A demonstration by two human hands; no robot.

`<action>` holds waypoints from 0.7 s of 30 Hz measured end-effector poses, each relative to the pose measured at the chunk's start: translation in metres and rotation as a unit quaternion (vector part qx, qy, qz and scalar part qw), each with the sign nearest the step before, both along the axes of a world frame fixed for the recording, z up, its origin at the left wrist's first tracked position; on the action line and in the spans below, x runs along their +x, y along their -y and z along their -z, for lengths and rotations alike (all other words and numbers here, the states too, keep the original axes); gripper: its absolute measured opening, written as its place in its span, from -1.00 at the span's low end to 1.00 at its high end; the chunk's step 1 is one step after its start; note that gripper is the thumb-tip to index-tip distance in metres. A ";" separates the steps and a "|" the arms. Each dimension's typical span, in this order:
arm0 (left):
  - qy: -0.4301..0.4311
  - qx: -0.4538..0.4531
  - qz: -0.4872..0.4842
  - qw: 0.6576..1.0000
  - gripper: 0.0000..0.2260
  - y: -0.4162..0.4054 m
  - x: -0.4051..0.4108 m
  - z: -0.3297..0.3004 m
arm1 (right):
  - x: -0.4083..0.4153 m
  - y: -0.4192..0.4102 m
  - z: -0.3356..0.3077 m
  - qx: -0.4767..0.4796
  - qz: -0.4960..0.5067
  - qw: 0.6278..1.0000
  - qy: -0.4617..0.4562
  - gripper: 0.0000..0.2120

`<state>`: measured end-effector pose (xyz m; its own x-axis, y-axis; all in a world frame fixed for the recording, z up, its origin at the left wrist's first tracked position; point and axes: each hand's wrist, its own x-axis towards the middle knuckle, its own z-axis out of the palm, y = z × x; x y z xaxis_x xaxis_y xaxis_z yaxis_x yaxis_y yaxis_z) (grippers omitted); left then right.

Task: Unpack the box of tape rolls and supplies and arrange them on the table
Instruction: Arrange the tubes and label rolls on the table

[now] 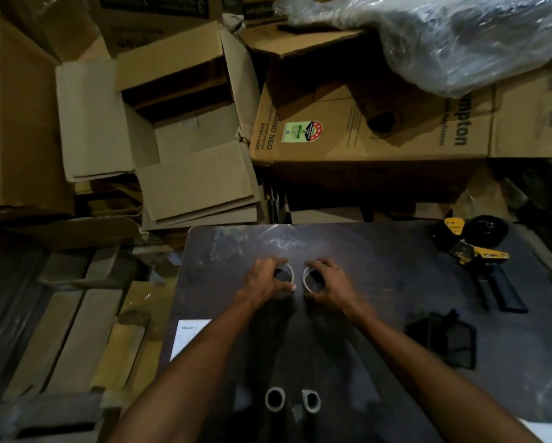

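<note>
Dim light swallows much of the dark table (380, 282), and the bodies of the tape rolls blend into it, so mostly their pale inner rings show. The left hand (265, 279) is wrapped over one tape roll (285, 274), fingers curled on its far rim and thumb on its near rim; only the right half of the ring is visible. The right hand (329, 281) grasps a second tape roll (309, 278) the same way, covering its right half. The two rolls stand on the table near its centre, just beside each other with a narrow gap between.

At 6 o'clock, near the table's near edge, two smaller rolls (292, 399) with pale cores lie side by side between the forearms; their outlines are blurred. At 2 o'clock a tape dispenser (474, 247) with yellow and black parts and a dark handle lies on the table. At 4 o'clock sits a dark mesh-like pouch (442, 340), hard to make out. A white paper label (188, 337) lies at 8 o'clock on the table's left edge.

Beyond the table at 11 o'clock an open cardboard box (178, 129) shows matte brown flaps folded outward and a shadowed interior. At 1 o'clock crinkled clear plastic wrap (460, 43) drapes over a printed carton (364, 135), its lettering partly cut off
</note>
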<state>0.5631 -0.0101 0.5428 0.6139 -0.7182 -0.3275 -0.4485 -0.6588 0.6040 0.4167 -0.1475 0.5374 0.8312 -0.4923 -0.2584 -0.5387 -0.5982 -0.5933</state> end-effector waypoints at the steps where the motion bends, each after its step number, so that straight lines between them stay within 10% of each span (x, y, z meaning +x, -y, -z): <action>1: -0.002 -0.004 0.003 1.000 -0.27 -0.007 -0.007 0.000 | -0.009 -0.009 0.001 0.001 -0.011 1.000 -0.001 -0.26; 21: -0.023 -0.017 -0.022 0.999 -0.28 -0.080 -0.111 -0.002 | -0.111 -0.079 -0.001 -0.012 -0.118 0.993 -0.009 -0.12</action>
